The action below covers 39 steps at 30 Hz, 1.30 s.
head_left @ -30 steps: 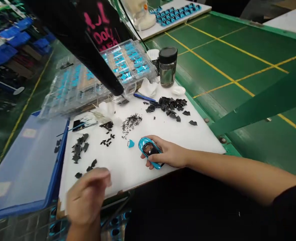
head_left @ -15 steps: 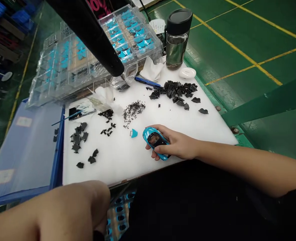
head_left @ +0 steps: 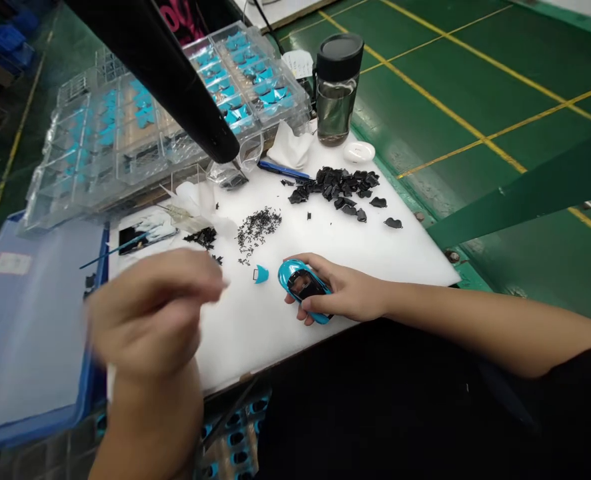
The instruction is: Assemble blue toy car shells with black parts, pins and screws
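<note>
My right hand (head_left: 345, 292) is closed around a blue toy car body (head_left: 295, 280) with a black interior, held just above the white work surface. The thumb lies across the car's near end. Left of the car, a small blue part (head_left: 261, 274) with a thin dark frame at one side lies on the surface. My left hand (head_left: 155, 307) is raised over the left side of the surface. It is blurred, with its fingers curled together, and anything in them is hidden.
Tiny black pieces (head_left: 259, 230) lie scattered mid-surface, with a heap of black parts (head_left: 338, 185) behind. A dark screwdriver-like tool (head_left: 190, 100) hangs overhead. Clear trays (head_left: 120, 153) of blue parts stand at the back left, a bottle (head_left: 336, 93) at the back right, a blue bin (head_left: 35, 333) at left.
My left hand has risen from the near left edge to above the surface, covering black parts there. My right hand still holds the toy car body. The whole view has shifted slightly.
</note>
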Tool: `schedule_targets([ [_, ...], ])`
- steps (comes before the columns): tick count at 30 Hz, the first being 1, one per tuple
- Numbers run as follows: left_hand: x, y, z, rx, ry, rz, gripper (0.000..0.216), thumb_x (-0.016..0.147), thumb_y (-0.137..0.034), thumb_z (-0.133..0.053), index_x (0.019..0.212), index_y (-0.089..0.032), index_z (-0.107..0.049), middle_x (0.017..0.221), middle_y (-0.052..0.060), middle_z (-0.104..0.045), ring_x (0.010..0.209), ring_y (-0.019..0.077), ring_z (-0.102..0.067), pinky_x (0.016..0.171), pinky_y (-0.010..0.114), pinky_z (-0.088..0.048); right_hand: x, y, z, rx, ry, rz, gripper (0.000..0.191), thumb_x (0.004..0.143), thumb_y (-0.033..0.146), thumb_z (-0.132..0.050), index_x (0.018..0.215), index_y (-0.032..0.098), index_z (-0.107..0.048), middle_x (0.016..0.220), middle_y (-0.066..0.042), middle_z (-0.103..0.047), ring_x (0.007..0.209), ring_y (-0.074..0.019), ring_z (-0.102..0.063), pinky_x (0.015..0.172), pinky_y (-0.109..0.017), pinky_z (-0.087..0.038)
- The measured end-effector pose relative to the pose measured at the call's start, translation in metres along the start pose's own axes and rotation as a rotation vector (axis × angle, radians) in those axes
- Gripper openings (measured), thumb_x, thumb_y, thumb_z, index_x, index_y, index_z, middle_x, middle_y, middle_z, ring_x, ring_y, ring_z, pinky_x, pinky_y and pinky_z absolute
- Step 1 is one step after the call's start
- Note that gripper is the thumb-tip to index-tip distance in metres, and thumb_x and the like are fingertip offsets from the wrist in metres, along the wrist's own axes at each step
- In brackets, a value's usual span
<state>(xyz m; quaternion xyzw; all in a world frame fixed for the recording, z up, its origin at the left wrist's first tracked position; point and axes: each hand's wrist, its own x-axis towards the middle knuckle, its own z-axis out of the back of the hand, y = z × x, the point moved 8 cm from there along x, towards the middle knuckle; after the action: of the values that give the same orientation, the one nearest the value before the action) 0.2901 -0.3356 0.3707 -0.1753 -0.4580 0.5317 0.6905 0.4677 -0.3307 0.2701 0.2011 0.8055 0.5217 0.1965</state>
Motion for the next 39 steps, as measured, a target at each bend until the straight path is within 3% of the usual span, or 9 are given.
schedule_targets([
  [3, 0.01, 0.007, -0.032, 0.055, 0.199, 0.1, 0.02, 0.087, -0.039, -0.063, 0.098, -0.022, -0.067, 0.079, 0.002, -0.064, 0.07, 0.0126, -0.057, 0.061, 0.025, -0.046, 0.002, 0.0, -0.003, -0.061, -0.023, -0.004, 0.057, 0.087, 0.017, -0.066, 0.134, 0.023, -0.033, 0.108, -0.008, -0.059, 0.08, -0.0158, -0.065, 0.075, -0.035, -0.057],
  [6, 0.001, 0.022, -0.061, 0.099, 0.432, 0.259, 0.029, 0.088, -0.044, -0.06, 0.11, -0.025, -0.064, 0.088, 0.002, -0.066, 0.076, 0.0148, -0.06, 0.064, 0.027, -0.047, 0.004, 0.002, -0.006, -0.114, -0.053, 0.02, 0.062, 0.085, 0.013, -0.065, 0.136, 0.021, -0.031, 0.107, -0.007, -0.057, 0.084, -0.0161, -0.063, 0.074, -0.035, -0.059],
  [11, -0.011, 0.024, -0.08, -0.034, 0.583, 0.379, 0.031, 0.09, -0.047, -0.056, 0.11, -0.025, -0.065, 0.088, 0.001, -0.069, 0.079, 0.016, -0.064, 0.071, 0.028, -0.051, 0.004, -0.003, -0.004, -0.134, -0.098, -0.023, 0.075, 0.085, 0.014, -0.065, 0.145, 0.021, -0.02, 0.108, -0.009, -0.058, 0.086, -0.0193, -0.065, 0.076, -0.041, -0.06],
  [16, -0.011, 0.018, -0.087, -0.163, 0.6, 0.432, 0.026, 0.09, -0.045, -0.057, 0.095, -0.021, -0.064, 0.08, 0.0, -0.071, 0.075, 0.0155, -0.067, 0.07, 0.027, -0.053, 0.0, -0.008, -0.002, -0.133, -0.062, -0.055, 0.085, 0.087, 0.016, -0.065, 0.151, 0.024, -0.009, 0.113, -0.011, -0.059, 0.083, -0.0191, -0.067, 0.079, -0.044, -0.059],
  [24, -0.013, 0.023, -0.094, -0.241, 0.554, 0.488, 0.026, 0.089, -0.045, -0.059, 0.085, -0.02, -0.063, 0.073, -0.001, -0.07, 0.065, 0.0133, -0.065, 0.063, 0.024, -0.052, 0.001, 0.001, -0.007, -0.038, 0.002, -0.011, 0.077, 0.084, 0.009, -0.063, 0.147, 0.023, -0.02, 0.106, -0.006, -0.055, 0.085, -0.0164, -0.064, 0.074, -0.034, -0.059],
  [29, -0.01, 0.022, -0.09, -0.191, 0.534, 0.421, 0.034, 0.093, -0.048, -0.052, 0.078, -0.02, -0.066, 0.063, -0.002, -0.065, 0.061, 0.0113, -0.061, 0.061, 0.022, -0.048, 0.002, 0.001, -0.005, -0.015, 0.01, -0.012, 0.07, 0.085, 0.01, -0.062, 0.144, 0.024, -0.026, 0.105, -0.006, -0.056, 0.084, -0.0169, -0.065, 0.074, -0.035, -0.058],
  [31, -0.005, 0.025, -0.08, -0.119, 0.463, 0.39, 0.034, 0.093, -0.048, -0.051, 0.081, -0.021, -0.068, 0.068, -0.001, -0.067, 0.067, 0.0124, -0.062, 0.062, 0.023, -0.048, 0.001, -0.001, -0.003, -0.01, -0.002, -0.032, 0.07, 0.087, 0.013, -0.063, 0.144, 0.024, -0.025, 0.107, -0.007, -0.058, 0.082, -0.0167, -0.065, 0.074, -0.035, -0.057],
  [33, 0.004, 0.028, -0.057, -0.028, 0.273, 0.337, 0.032, 0.091, -0.046, -0.053, 0.082, -0.02, -0.07, 0.073, 0.001, -0.068, 0.071, 0.0134, -0.063, 0.062, 0.024, -0.047, -0.001, -0.003, -0.001, -0.003, -0.028, -0.066, 0.071, 0.088, 0.016, -0.064, 0.145, 0.025, -0.023, 0.109, -0.008, -0.058, 0.082, -0.017, -0.066, 0.074, -0.036, -0.057],
  [39, 0.011, 0.016, 0.062, -0.147, -0.604, 0.067, 0.026, 0.089, -0.04, -0.056, 0.077, -0.019, -0.068, 0.064, 0.0, -0.061, 0.054, 0.0094, -0.051, 0.049, 0.025, -0.04, -0.002, -0.004, 0.006, -0.027, -0.076, -0.103, 0.069, 0.089, 0.027, -0.067, 0.143, 0.029, -0.024, 0.116, -0.01, -0.057, 0.09, -0.0208, -0.064, 0.079, -0.041, -0.057],
])
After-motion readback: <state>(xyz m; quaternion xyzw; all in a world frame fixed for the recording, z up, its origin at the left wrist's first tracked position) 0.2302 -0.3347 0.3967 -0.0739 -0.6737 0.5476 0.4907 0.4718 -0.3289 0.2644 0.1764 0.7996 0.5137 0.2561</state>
